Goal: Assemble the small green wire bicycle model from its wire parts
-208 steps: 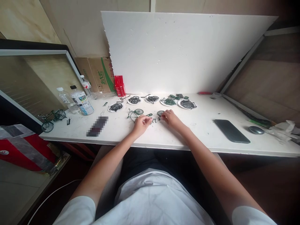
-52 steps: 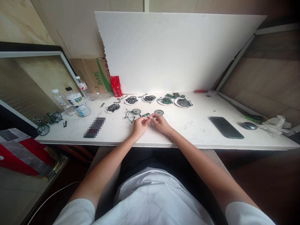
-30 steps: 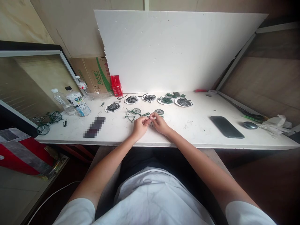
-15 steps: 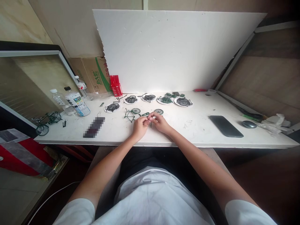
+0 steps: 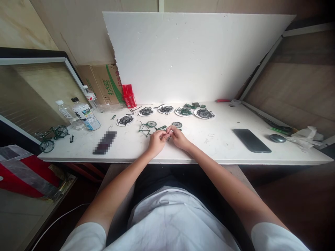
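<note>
The work looks partway along. At the left end of the counter (image 5: 220, 139) a small green bicycle (image 5: 53, 131) appears put together, with two wheels in place, so at least one piece seems complete. In front of the person, things are in a looser state. A green bicycle frame (image 5: 144, 129) lies just beyond the left hand (image 5: 157, 142), with one spoked wheel (image 5: 151, 124) at its far right. A second wheel (image 5: 177, 124) lies apart, just beyond the right hand (image 5: 178, 138), and a flat green part (image 5: 161, 128) sits between frame and second wheel.

The two hands meet over the near part of the counter, fingertips touching and bunched, and a small dark piece (image 5: 169, 138) shows just below them. At this size I cannot tell whether either grip is closed on that piece, nor whether the wheel by the frame is joined to it.

Much appears undone. Behind the frame, five white plates (image 5: 195, 114) carry heaps of dark and green parts, wheels among them, with green blocks (image 5: 195, 104) at the back. Slim dark pieces (image 5: 71, 139) lie loose near the complete bicycle.
</note>
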Demonstrator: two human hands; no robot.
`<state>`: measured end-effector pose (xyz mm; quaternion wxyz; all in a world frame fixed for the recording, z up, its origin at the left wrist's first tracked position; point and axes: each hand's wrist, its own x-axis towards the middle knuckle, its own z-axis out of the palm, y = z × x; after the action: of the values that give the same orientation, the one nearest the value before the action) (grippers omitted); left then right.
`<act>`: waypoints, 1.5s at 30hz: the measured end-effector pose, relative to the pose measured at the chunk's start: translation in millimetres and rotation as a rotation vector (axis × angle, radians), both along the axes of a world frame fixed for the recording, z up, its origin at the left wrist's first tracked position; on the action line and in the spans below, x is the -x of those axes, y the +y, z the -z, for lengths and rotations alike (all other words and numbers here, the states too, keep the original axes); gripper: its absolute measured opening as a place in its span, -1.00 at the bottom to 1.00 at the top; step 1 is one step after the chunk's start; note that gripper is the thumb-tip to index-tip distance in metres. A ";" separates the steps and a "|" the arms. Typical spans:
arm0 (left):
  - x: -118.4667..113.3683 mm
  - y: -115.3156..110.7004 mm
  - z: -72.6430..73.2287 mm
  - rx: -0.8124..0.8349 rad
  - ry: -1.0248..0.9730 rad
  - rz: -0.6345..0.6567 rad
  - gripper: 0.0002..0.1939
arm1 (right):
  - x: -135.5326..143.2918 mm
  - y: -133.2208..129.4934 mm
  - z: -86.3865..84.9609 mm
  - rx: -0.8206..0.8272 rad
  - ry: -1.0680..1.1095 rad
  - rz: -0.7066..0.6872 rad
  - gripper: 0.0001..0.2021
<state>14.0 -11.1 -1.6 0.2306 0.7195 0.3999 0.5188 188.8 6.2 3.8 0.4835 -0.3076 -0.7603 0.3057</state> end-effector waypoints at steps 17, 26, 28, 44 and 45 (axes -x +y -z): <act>2.0 7.4 1.5 0.239 -0.340 0.125 -0.50 | -10.0 1.3 -19.9 0.125 0.134 0.037 -0.58; 1.0 8.0 -0.9 0.243 -0.358 0.032 -0.55 | -62.8 29.2 -25.7 0.007 -0.149 0.355 -0.69; 1.4 8.5 0.3 0.235 -0.345 0.025 -0.58 | -65.4 30.1 -20.4 -0.075 -0.338 0.456 -0.76; 0.7 9.1 9.2 0.079 -0.169 -0.003 -0.76 | -57.3 22.9 -6.3 -0.092 -0.617 0.622 -0.81; 0.9 8.7 8.8 0.078 -0.162 -0.003 -0.77 | -56.6 22.6 -6.1 -0.094 -0.617 0.618 -0.80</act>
<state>13.2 -2.5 -10.4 0.2891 0.6653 0.4008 0.5596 245.4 28.8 9.9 0.3160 -0.5751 -0.7545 0.0055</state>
